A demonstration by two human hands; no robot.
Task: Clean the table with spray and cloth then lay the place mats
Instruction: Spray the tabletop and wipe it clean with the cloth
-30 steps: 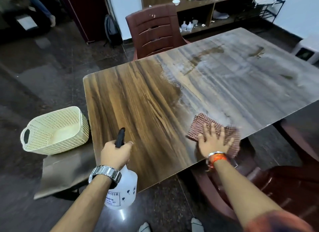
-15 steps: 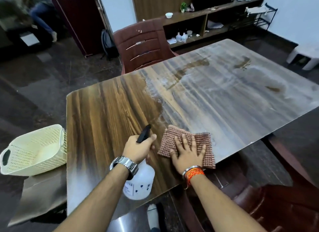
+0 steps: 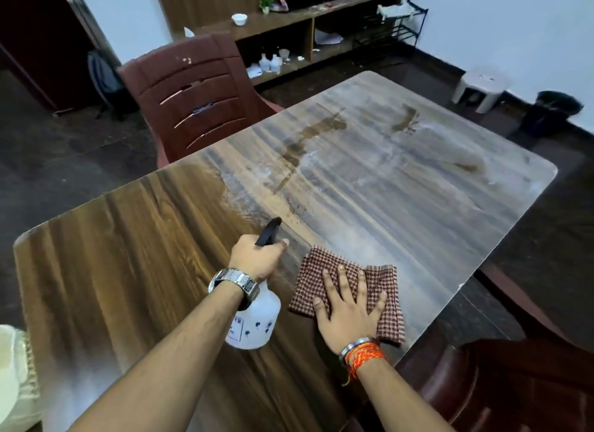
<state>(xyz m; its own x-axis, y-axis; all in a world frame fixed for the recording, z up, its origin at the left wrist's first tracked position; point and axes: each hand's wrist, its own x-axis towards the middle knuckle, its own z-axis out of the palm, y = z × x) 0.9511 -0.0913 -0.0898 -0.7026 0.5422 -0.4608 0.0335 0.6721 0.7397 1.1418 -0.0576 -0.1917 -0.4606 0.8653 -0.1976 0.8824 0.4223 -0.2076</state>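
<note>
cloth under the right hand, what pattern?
Small red-brown and white check on the cloth; head view, the only one, shows it clearly.

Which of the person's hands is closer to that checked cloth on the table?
Right. The right hand lies flat on the checked cloth, fingers spread. The left hand grips the spray bottle just to the cloth's left, not touching it.

Both bare forearms reach forward from the bottom of the view, side by side. The left hand (image 3: 257, 254), a metal watch (image 3: 234, 283) on its wrist, is curled in a fist around the neck of a spray bottle (image 3: 257, 319), back of the hand facing up. The right hand (image 3: 348, 312), with a metal bangle and orange thread (image 3: 363, 354) at the wrist, lies palm down, fingers spread flat on a checked cloth (image 3: 382, 287).
</note>
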